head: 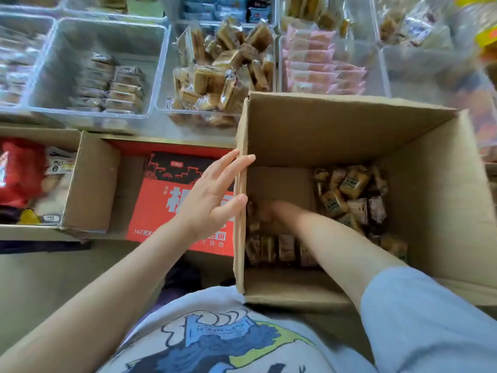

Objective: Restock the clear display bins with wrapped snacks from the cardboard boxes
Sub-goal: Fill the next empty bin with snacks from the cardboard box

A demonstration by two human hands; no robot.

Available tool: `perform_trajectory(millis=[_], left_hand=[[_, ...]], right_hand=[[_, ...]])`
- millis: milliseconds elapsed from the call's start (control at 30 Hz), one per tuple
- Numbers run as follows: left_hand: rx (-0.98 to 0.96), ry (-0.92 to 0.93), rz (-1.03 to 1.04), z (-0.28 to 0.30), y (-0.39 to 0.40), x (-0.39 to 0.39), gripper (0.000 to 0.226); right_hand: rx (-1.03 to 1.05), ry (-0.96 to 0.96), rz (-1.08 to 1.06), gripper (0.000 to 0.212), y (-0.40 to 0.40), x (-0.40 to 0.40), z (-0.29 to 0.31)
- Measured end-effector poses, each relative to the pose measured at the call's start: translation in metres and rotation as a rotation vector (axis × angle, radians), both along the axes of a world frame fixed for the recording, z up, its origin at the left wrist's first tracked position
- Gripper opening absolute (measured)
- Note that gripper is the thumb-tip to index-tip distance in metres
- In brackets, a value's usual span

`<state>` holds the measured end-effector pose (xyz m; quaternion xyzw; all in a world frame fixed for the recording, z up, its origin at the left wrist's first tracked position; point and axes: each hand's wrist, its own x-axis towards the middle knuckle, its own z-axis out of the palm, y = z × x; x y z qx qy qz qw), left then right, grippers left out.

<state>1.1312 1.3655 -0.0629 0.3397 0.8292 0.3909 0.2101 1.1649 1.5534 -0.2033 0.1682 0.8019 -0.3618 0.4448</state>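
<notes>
Corrugated brown card, plain and matte: we logged one deep box (349, 135), flaps up, standing just before the clear bins (107, 36). Inside it lay small tan and brown wrapped snacks (352, 195), glossy film, squarish, heaped at the right and in a row at the near left. Our left hand (212, 195) rested flat against the box's left wall, fingers straight and spread, thumb over the rim. Our right hand (265, 211) reached deep to the floor at the left; blurred and shadowed, so we could not tell how its fingers lay. Beside it stood a red printed carton (161, 200). The middle bin (215, 68) held similar tan snacks.
</notes>
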Motion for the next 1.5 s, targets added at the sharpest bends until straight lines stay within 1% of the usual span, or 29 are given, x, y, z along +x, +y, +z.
perform_trajectory(millis=[33,100,133,200,233,300,400,467,533,567,600,667,700,733,833,867,900,933,967,1000,1067,1100,1167,1233,1300,1400,1467,1500], left_hand=[[-0.002,-0.007,0.011,0.001,0.001,0.002,0.06],[-0.006,-0.029,0.023,0.004,0.001,0.005,0.06],[-0.011,-0.036,0.026,0.005,0.0,0.005,0.06],[-0.028,-0.045,0.023,0.008,-0.001,0.006,0.06],[-0.033,-0.054,0.021,0.009,-0.001,0.005,0.06],[-0.042,-0.081,0.014,0.013,0.0,0.006,0.06],[-0.055,-0.162,0.021,0.019,0.002,0.005,0.057],[0.031,-0.247,0.078,0.027,0.004,0.0,0.044],[0.166,-0.296,0.193,0.037,0.007,-0.009,0.028],[0.21,-0.328,0.257,0.044,0.008,-0.017,0.024],[0.259,-0.378,0.29,0.053,0.007,-0.025,0.032],[0.381,-0.537,0.27,0.066,0.002,-0.046,0.057],[0.416,-0.593,0.258,0.072,-0.002,-0.058,0.061],[0.438,-0.622,0.257,0.077,-0.007,-0.07,0.058],[0.474,-0.607,0.35,0.08,-0.035,-0.114,0.031],[0.455,-0.549,0.369,0.076,-0.049,-0.132,0.028],[0.399,-0.446,0.37,0.07,-0.065,-0.152,0.027],[0.312,-0.308,0.354,0.065,-0.082,-0.172,0.027],[0.221,-0.167,0.321,0.059,-0.098,-0.192,0.027],[0.136,-0.045,0.275,0.053,-0.114,-0.212,0.029],[0.035,0.103,0.164,0.044,-0.138,-0.251,0.032],[0.023,0.136,0.128,0.038,-0.148,-0.269,0.033],[0.042,0.111,0.133,0.029,-0.165,-0.3,0.033],[0.081,0.061,0.194,0.015,-0.178,-0.329,0.035],[0.127,-0.015,0.258,-0.001,-0.188,-0.357,0.035],[0.175,-0.123,0.32,-0.026,-0.192,-0.395,0.035],[0.15,-0.107,0.355,-0.045,-0.189,-0.42,0.042],[0.093,-0.069,0.362,-0.057,-0.188,-0.432,0.046]], right_hand=[[-0.035,0.019,-0.071,0.072,-0.006,0.003,-0.008],[-0.092,-0.023,-0.145,0.052,-0.009,0.003,-0.015],[-0.102,-0.065,-0.127,0.044,-0.007,-0.002,-0.009],[-0.064,-0.094,-0.034,0.04,0.011,-0.014,0.015],[-0.059,-0.059,-0.042,0.042,0.024,-0.019,0.03],[-0.178,0.02,-0.17,0.044,0.051,-0.026,0.064],[-0.372,0.21,-0.332,0.033,0.079,-0.024,0.129],[-0.463,0.361,-0.412,0.031,0.087,-0.022,0.172],[-0.571,0.484,-0.456,0.031,0.083,-0.023,0.21],[-0.616,0.533,-0.477,0.031,0.076,-0.025,0.226],[-0.638,0.578,-0.493,0.031,0.066,-0.03,0.239],[-0.655,0.653,-0.512,0.028,0.041,-0.044,0.256],[-0.649,0.692,-0.51,0.029,0.026,-0.054,0.263],[-0.631,0.728,-0.501,0.029,0.011,-0.064,0.267],[-0.529,0.777,-0.47,0.031,-0.027,-0.1,0.266],[-0.469,0.78,-0.447,0.032,-0.039,-0.114,0.265],[-0.366,0.8,-0.407,0.033,-0.05,-0.128,0.261],[-0.217,0.841,-0.341,0.036,-0.061,-0.142,0.257],[-0.066,0.89,-0.24,0.039,-0.072,-0.158,0.252],[0.038,0.926,-0.117,0.042,-0.085,-0.175,0.246],[0.09,0.912,0.107,0.047,-0.113,-0.209,0.232],[0.086,0.875,0.177,0.047,-0.127,-0.227,0.223],[0.103,0.821,0.226,0.044,-0.154,-0.26,0.207],[0.112,0.817,0.201,0.04,-0.172,-0.292,0.195],[0.104,0.805,0.183,0.035,-0.182,-0.325,0.185],[0.129,0.78,0.224,0.033,-0.186,-0.375,0.164],[0.181,0.775,0.234,0.03,-0.182,-0.41,0.147],[0.233,0.781,0.236,0.028,-0.18,-0.428,0.138]])
